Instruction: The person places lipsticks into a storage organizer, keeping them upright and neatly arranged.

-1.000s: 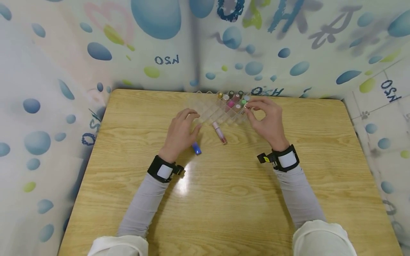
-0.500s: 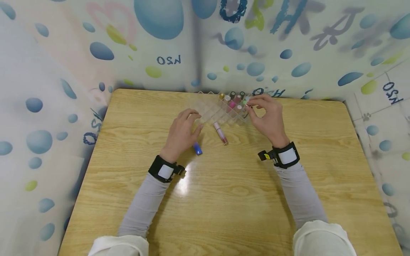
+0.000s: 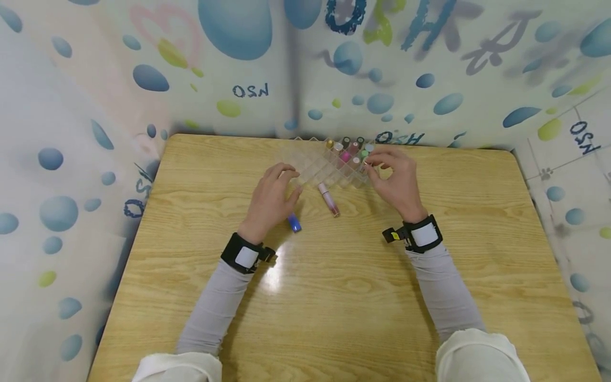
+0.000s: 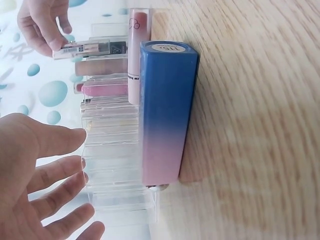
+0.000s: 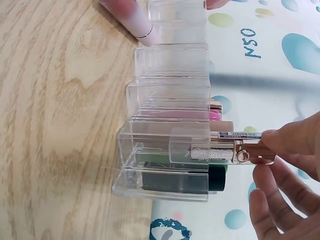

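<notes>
At the table's back, a clear lipstick organizer (image 3: 307, 163) holds several lip tubes in its right part. My right hand (image 3: 398, 178) pinches a clear, labelled lip gloss tube (image 5: 225, 150) by its upper end; its lower end overlaps a compartment near the organizer's right end in the right wrist view. My left hand (image 3: 271, 199) is at the organizer's left part, fingers spread and loosely bent, fingertips right at its edge. Under its thumb side lies a blue-to-pink box-shaped lipstick (image 4: 167, 115). A pink-and-white lip gloss tube (image 3: 328, 199) lies just in front of the organizer.
The wooden table (image 3: 324, 297) stretches toward me in front of the organizer. Behind it rises a patterned wall curtain (image 3: 296, 69), close to the organizer's back. Inside the organizer stand tubes with pink, green, gold and dark caps.
My right hand rises slightly, then comes down a little toward the organizer with the lip gloss tube. The left hand and the two items lying on the table stay in place.
</notes>
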The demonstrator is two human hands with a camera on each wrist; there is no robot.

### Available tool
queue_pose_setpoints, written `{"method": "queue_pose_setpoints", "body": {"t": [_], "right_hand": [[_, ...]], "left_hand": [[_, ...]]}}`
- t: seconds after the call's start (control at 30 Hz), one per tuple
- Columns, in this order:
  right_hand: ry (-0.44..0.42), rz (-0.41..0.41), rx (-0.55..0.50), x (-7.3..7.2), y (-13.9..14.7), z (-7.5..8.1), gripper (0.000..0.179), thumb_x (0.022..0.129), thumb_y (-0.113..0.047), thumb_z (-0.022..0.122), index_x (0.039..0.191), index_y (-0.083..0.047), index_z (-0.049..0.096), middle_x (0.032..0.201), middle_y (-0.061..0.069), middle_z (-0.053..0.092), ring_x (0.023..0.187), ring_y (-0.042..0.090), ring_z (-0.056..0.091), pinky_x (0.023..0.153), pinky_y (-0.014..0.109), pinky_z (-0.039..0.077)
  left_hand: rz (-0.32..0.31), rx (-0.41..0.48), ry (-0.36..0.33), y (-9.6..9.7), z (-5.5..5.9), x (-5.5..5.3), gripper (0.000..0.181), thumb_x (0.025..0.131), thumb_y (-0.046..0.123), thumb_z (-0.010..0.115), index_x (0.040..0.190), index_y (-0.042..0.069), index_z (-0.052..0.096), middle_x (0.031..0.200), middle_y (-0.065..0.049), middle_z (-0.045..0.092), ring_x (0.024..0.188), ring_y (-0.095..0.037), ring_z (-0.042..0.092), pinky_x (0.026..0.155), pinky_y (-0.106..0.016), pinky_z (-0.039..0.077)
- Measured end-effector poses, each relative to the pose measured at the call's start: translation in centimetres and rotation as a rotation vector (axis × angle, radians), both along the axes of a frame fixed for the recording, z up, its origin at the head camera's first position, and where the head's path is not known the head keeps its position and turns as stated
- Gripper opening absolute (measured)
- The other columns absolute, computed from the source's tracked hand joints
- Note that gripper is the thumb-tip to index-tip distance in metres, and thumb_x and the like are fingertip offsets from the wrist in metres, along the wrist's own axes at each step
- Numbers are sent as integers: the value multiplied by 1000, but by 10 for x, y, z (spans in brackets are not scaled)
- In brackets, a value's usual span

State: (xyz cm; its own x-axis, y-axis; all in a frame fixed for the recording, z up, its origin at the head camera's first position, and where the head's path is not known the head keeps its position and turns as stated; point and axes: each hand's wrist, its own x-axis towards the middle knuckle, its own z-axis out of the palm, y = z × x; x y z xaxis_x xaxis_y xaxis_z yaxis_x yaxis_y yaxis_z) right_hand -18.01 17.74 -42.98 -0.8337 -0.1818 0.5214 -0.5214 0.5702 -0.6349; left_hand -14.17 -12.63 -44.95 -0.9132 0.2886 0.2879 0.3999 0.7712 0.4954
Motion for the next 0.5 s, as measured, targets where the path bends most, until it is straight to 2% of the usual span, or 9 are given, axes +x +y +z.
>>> {"method": "queue_pose_setpoints", "body": {"t": [0.5], "right_hand": [[-21,22,-2,-1,0,-15,8,87,-2,76,93,1,81,105,14,74,92,28,67,72,50,56]], "left_hand": [[-9,7,7,0,-1,0,35,94,19,73,122,-1,69,132,-13,61,130,-34,54,110,-45,47]]}}
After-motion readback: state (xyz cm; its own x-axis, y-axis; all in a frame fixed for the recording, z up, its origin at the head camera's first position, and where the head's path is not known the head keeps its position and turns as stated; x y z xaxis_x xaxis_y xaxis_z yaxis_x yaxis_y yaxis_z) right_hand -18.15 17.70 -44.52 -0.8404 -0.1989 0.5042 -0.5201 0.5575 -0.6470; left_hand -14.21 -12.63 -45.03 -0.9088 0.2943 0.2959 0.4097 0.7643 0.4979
